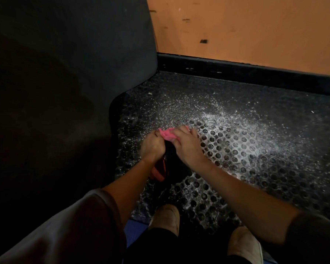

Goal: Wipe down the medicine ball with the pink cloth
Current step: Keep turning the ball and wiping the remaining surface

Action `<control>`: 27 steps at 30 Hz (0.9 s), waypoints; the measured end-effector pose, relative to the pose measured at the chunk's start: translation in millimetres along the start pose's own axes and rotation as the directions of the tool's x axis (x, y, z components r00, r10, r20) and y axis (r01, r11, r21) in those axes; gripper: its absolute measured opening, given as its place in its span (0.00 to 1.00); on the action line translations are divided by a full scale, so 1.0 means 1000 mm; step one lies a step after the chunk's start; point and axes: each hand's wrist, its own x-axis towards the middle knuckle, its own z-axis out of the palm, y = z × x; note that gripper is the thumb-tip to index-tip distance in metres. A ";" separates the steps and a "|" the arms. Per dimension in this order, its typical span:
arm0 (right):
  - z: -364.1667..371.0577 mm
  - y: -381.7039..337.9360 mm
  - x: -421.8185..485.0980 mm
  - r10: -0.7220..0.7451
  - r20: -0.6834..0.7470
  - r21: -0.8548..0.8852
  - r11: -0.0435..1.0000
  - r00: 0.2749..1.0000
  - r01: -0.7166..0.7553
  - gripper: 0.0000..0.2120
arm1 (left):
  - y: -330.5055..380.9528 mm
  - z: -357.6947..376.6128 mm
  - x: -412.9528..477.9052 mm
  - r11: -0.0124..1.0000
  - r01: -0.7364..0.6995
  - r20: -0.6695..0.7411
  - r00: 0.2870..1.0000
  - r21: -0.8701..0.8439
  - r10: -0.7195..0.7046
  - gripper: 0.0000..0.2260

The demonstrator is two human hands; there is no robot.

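The medicine ball (171, 164) is black with a red-orange stripe and rests on the perforated floor mat in front of my feet. Both my arms cover most of it. The pink cloth (167, 134) is bunched on top of the ball's far side. My left hand (151, 146) presses on the ball's left side with its fingertips touching the cloth. My right hand (187, 144) lies over the ball's top right, fingers closed over the cloth.
A big dark padded object (65, 73) fills the left half of the view. The black rubber mat (246, 149) has round holes and white dust. A black baseboard (255, 71) and an orange wall (246, 29) run behind. My two shoes (168, 218) stand at the bottom.
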 end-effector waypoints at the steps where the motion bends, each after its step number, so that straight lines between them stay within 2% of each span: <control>1: 0.001 -0.001 -0.004 -0.055 -0.016 -0.035 0.998 0.998 0.054 0.19 | -0.002 0.000 0.002 1.000 -0.011 0.034 0.999 -0.010 0.011 0.17; 3: -0.001 -0.004 -0.019 -0.100 -0.058 -0.007 0.995 0.993 0.100 0.20 | -0.004 -0.002 0.006 0.999 -0.035 0.085 0.996 -0.019 0.037 0.15; 5: 0.001 -0.007 -0.038 -0.218 -0.095 0.006 0.976 0.971 0.219 0.17 | -0.001 -0.009 0.011 0.996 0.038 0.112 0.993 -0.084 -0.028 0.15; 7: 0.010 -0.007 -0.054 -0.420 -0.035 -0.162 0.898 0.907 0.409 0.18 | 0.000 -0.016 0.017 0.987 0.104 0.122 0.988 -0.120 -0.090 0.16; 8: 0.014 -0.003 -0.058 -0.474 0.008 -0.222 0.858 0.881 0.464 0.18 | -0.001 -0.018 0.019 0.982 0.108 0.127 0.988 -0.152 -0.089 0.17; 12: 0.009 0.001 -0.051 -0.517 0.071 -0.188 0.833 0.853 0.521 0.17 | -0.019 -0.015 0.026 0.968 0.078 0.143 0.989 -0.239 -0.045 0.20; 14: -0.001 -0.002 -0.045 -0.468 0.080 -0.059 0.879 0.880 0.473 0.19 | -0.026 -0.013 0.029 0.961 0.096 0.155 0.986 -0.261 -0.056 0.20; 16: -0.015 -0.006 -0.030 -0.300 -0.012 0.109 0.948 0.954 0.300 0.18 | -0.026 -0.016 0.027 0.963 0.081 0.173 0.984 -0.256 -0.037 0.18; 18: -0.025 -0.008 -0.010 -0.126 -0.064 0.219 0.966 0.990 0.137 0.16 | -0.026 -0.017 0.023 0.962 0.068 0.170 0.985 -0.265 -0.022 0.13; 20: -0.021 -0.007 0.006 0.001 0.021 0.202 0.979 1.000 -0.005 0.17 | -0.020 -0.017 0.017 0.970 0.047 0.153 0.988 -0.238 -0.010 0.15; 22: -0.010 -0.003 0.015 0.100 0.083 0.080 0.991 0.992 -0.107 0.20 | -0.013 -0.017 0.014 0.977 0.022 0.142 0.990 -0.213 0.009 0.17; 24: -0.003 0.000 0.015 0.084 0.044 0.054 0.995 0.995 -0.087 0.19 | -0.008 -0.016 0.015 0.986 0.015 0.150 0.989 -0.165 0.010 0.19; 27: 0.004 0.000 -0.006 -0.158 -0.004 0.096 0.983 0.987 0.158 0.15 | -0.007 -0.017 0.021 0.992 -0.007 0.229 0.973 -0.128 0.037 0.15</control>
